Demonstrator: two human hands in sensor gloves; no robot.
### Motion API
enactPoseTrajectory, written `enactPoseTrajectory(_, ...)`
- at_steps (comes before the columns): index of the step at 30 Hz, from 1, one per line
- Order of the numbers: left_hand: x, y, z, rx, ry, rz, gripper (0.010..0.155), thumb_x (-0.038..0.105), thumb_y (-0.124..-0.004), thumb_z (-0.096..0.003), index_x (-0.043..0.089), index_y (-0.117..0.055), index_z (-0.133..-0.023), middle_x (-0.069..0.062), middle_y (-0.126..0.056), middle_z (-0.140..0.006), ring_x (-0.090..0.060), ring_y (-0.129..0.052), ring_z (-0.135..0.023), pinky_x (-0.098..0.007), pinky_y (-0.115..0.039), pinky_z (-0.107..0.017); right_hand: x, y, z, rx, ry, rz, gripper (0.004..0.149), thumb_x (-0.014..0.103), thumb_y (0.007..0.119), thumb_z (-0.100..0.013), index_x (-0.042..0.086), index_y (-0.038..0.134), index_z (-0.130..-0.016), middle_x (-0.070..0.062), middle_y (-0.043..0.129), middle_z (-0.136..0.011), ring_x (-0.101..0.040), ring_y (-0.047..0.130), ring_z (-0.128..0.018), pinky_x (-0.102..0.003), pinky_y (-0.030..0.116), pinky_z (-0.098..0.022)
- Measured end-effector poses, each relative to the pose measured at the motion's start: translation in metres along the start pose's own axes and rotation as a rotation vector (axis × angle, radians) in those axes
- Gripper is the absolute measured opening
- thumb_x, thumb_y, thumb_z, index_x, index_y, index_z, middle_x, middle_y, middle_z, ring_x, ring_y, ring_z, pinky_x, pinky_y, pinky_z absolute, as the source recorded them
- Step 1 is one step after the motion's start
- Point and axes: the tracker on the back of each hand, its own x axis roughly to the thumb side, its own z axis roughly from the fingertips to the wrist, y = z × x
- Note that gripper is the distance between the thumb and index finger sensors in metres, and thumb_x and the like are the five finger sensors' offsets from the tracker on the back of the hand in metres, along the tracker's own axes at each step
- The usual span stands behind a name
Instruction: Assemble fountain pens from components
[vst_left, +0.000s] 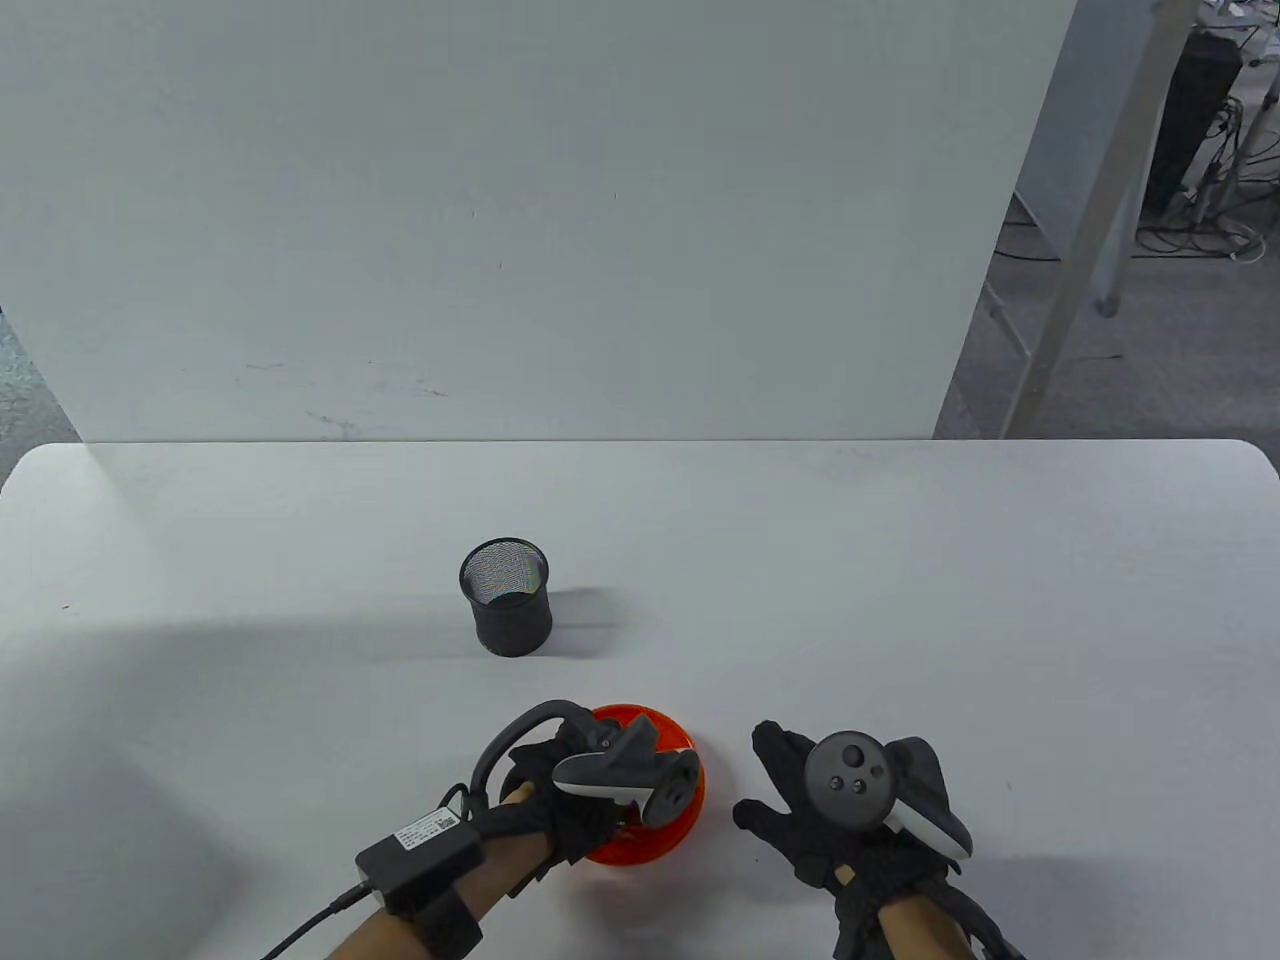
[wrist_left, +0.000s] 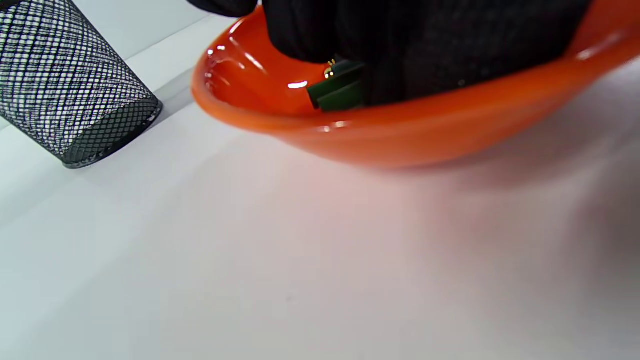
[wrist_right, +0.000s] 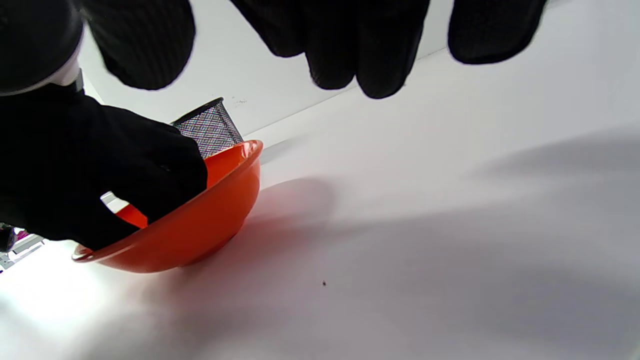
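Observation:
An orange bowl (vst_left: 688, 812) sits on the white table near the front edge. My left hand (vst_left: 560, 800) reaches down into it. In the left wrist view my gloved fingers (wrist_left: 400, 45) lie over dark green pen parts (wrist_left: 340, 91) with a gold detail at the bottom of the bowl (wrist_left: 400, 140). Whether the fingers grip a part is hidden. My right hand (vst_left: 800, 800) hovers just right of the bowl, fingers (wrist_right: 350, 45) spread and empty above the bare table. The right wrist view shows the bowl (wrist_right: 200, 225) with my left hand (wrist_right: 100, 170) in it.
A black mesh pen cup (vst_left: 507, 600) stands upright on the table behind the bowl, a little to the left; it also shows in the left wrist view (wrist_left: 65, 90) and the right wrist view (wrist_right: 207, 127). A white wall panel rises behind the table's far edge.

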Motion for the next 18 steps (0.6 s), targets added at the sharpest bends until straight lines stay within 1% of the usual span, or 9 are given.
enactPoseTrajectory(7, 0.0034, -0.0003, -0.0040, -0.010, -0.007, -0.027, 0.039, 0.046, -0.092, -0.0443, 0.023, -0.088, -0.075, 0.005, -0.062, -0.103, -0.024, -0.068, -0.092, -0.058, -0.051, -0.078, 0.0000, -0.0003, 0.0003, 0.003, 0.002, 0.000, 0.079, 0.054, 0.065, -0.056, 0.009, 0.036, -0.115, -0.021, 0.050, -0.115, -0.047, 0.058, -0.099, -0.073, 0.052, -0.067)
enactPoseTrajectory(13, 0.0012, 0.0004, -0.0066, -0.018, 0.009, -0.007, 0.036, 0.045, -0.094, -0.0442, 0.025, -0.090, -0.073, 0.005, -0.066, -0.101, -0.023, -0.072, -0.091, -0.058, -0.054, -0.078, 0.0003, -0.0005, 0.0005, 0.005, 0.001, -0.001, 0.079, 0.054, 0.065, -0.056, 0.009, 0.036, -0.115, -0.021, 0.050, -0.115, -0.046, 0.058, -0.099, -0.073, 0.052, -0.067)
enactPoseTrajectory(18, 0.0049, 0.0000, -0.0108, -0.032, -0.004, -0.045, 0.036, 0.045, -0.093, -0.0442, 0.023, -0.090, -0.073, 0.004, -0.065, -0.102, -0.024, -0.072, -0.091, -0.057, -0.054, -0.078, 0.0002, -0.0009, 0.0006, 0.004, 0.002, -0.003, 0.079, 0.054, 0.065, -0.056, 0.009, 0.036, -0.115, -0.021, 0.050, -0.115, -0.046, 0.059, -0.099, -0.073, 0.052, -0.067)
